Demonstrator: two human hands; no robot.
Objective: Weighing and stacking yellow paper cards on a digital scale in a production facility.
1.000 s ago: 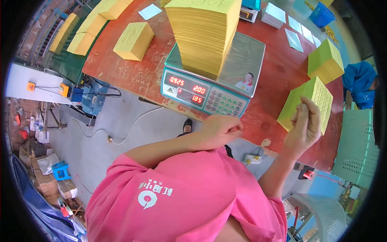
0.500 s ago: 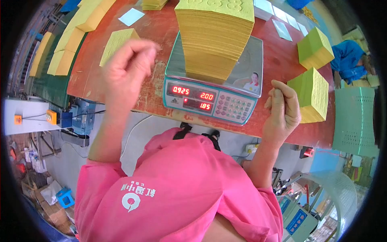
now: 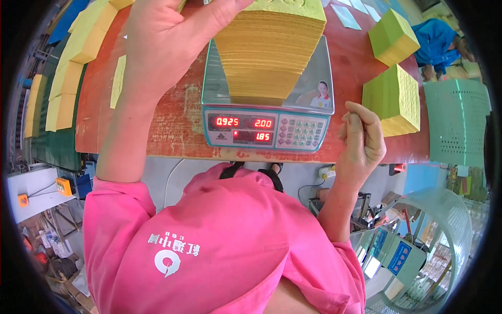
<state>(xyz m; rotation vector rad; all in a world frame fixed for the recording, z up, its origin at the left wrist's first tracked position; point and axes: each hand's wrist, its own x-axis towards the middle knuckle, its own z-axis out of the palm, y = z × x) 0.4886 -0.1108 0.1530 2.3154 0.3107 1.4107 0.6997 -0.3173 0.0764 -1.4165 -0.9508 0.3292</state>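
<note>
A tall stack of yellow paper sheets stands on a digital scale with red lit digits. My left hand reaches past the scale's left side to the stack's upper left. Its thumb stretches out toward the stack's top, apart from the palm; the fingertips run out of the upper edge of the view. I cannot tell whether the thumb touches the sheets. My right hand hovers just right of the scale, with its fingers curled against the thumb and nothing visible in them.
Two more yellow paper stacks stand on the red table at the right. Further yellow stacks line a green surface at the left. Pale cards lie at the back. A person in blue is at the far right, beyond a green perforated panel.
My left hand has moved forward from the scale's left side to the stack's top, and its thumb has spread. My right hand keeps its curled pose. The view has shifted slightly.
</note>
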